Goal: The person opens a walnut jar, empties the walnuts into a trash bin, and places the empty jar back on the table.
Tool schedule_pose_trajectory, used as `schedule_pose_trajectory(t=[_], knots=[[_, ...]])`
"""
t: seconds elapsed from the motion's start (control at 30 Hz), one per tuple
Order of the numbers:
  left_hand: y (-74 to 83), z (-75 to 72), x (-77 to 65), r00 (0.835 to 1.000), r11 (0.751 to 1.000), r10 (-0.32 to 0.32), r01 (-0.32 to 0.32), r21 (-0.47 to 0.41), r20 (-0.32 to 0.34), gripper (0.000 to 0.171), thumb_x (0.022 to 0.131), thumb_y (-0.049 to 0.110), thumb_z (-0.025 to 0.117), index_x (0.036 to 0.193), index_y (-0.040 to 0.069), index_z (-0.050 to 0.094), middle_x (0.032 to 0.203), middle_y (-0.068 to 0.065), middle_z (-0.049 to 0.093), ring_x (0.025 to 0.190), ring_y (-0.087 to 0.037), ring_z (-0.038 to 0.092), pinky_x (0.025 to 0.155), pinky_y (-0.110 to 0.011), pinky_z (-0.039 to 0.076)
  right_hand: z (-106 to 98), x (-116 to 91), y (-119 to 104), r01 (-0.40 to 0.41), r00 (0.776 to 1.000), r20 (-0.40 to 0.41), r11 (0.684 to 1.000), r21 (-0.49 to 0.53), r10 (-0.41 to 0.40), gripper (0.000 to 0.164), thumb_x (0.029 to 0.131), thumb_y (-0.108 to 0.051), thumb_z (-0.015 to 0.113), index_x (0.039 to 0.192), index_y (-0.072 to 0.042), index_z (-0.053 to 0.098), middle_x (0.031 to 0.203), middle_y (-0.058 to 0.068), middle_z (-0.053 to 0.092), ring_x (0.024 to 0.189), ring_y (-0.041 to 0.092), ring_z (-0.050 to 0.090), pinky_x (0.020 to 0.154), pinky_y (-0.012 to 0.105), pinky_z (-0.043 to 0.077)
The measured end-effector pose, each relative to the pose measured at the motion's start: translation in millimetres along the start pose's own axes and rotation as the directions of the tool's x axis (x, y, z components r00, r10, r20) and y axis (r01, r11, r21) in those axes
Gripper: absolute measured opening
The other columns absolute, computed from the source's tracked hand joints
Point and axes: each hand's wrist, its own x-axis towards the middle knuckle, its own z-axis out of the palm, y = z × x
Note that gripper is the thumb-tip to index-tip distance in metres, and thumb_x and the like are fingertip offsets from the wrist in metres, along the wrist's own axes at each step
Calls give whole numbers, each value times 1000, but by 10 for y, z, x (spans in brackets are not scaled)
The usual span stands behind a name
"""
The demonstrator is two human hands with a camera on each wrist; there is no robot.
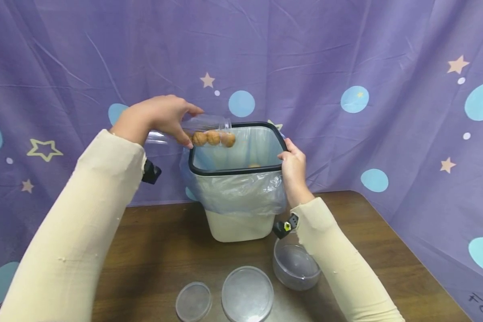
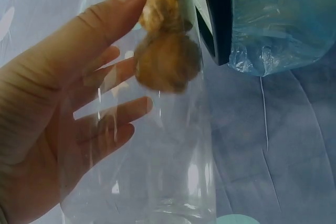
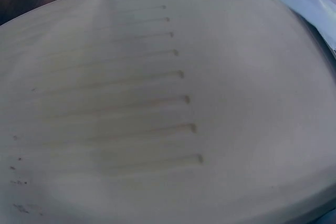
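Note:
Tipped on its side, a clear plastic jar [image 1: 207,120] is gripped by my left hand [image 1: 161,117], its mouth over the trash bin's left side. Several walnuts [image 1: 213,137] lie in a row toward the mouth. The left wrist view shows fingers around the jar [image 2: 173,187] and a walnut [image 2: 167,64] behind others. My right hand [image 1: 294,167] holds the right side of the bin's black rim [image 1: 237,171]. A pale blue plastic bag [image 1: 241,192] lines the white bin [image 1: 241,227], folded over outside. A walnut [image 1: 254,166] shows partly inside, above the near rim.
Under my right forearm, a round clear tub [image 1: 295,268] stands on the brown wooden table [image 1: 153,255]. A large round lid [image 1: 247,293] and a smaller lid [image 1: 193,302] lie at the front. Behind the bin hangs a purple curtain [image 1: 306,53].

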Motion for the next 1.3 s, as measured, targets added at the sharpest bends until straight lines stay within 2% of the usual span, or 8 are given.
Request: schedule_pose_trajectory(t=[0.13,0.5,0.83,1.3], knots=[[2,-12,4,1000,1000,10,-10,15,-13,91,69,42,81,141,4,41,134,-18,52,120,-38,48,98,-53,38,2,0,0,0,1000,0,1000,3,0,61,77,12,40,138,9,37,146,13,38,136,16,32,110,21,26],[-2,-13,-1,1000,1000,5,-5,16,1,91,68,41,82,141,5,42,136,-18,51,120,-38,47,97,-53,38,18,0,9,6,1000,-6,1000,6,-6,61,76,13,40,137,10,38,145,17,38,136,18,33,110,22,27],[37,-70,10,1000,999,1,-2,39,14,90,69,39,82,142,6,42,137,-19,49,122,-40,45,99,-55,37,13,-6,-10,-7,1000,9,1000,-6,7,62,76,12,40,138,9,37,147,13,37,137,16,31,110,21,25],[90,-78,55,999,991,16,-21,129,44,90,69,40,82,141,6,42,135,-16,52,121,-40,45,98,-56,37,19,6,-2,-5,1000,2,1000,-9,5,61,76,12,40,137,9,38,146,12,38,136,16,31,110,21,26]])
